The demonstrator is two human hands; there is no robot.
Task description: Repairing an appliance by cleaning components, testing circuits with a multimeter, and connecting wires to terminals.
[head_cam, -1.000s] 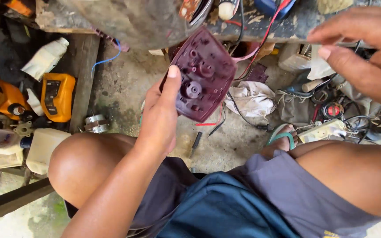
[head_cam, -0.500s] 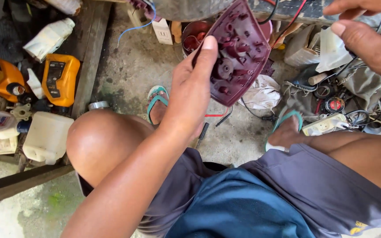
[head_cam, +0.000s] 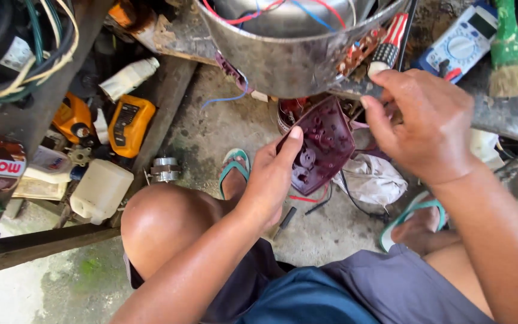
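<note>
The left hand (head_cam: 271,180) has the dark red plastic cover (head_cam: 321,147) in a closed grip, thumb along its near edge and fingers behind it, ribbed inside facing up; a second ago the same grip held the cover further out and alone, and the right hand hovered well off to the side; now the cover sits higher and closer to the bench (head_cam: 511,114), just under the rim of the metal drum (head_cam: 295,60), and the right hand (head_cam: 421,126) has come in to meet it; its fingers curl down at the cover's far upper corner, touching or nearly so; whether that grip pinches anything small I cannot tell, as the fingertips are hidden behind the knuckles. So the work has gone from one-handed holding to both hands on the same part. Just beyond the right grip lie a red-and-white screwdriver (head_cam: 385,48), a blue meter (head_cam: 460,42) and a green brush (head_cam: 509,54); below the left grip, on the floor, a crumpled rag (head_cam: 379,180); far to the left, an orange meter (head_cam: 128,125) and a white jug (head_cam: 100,189).
</note>
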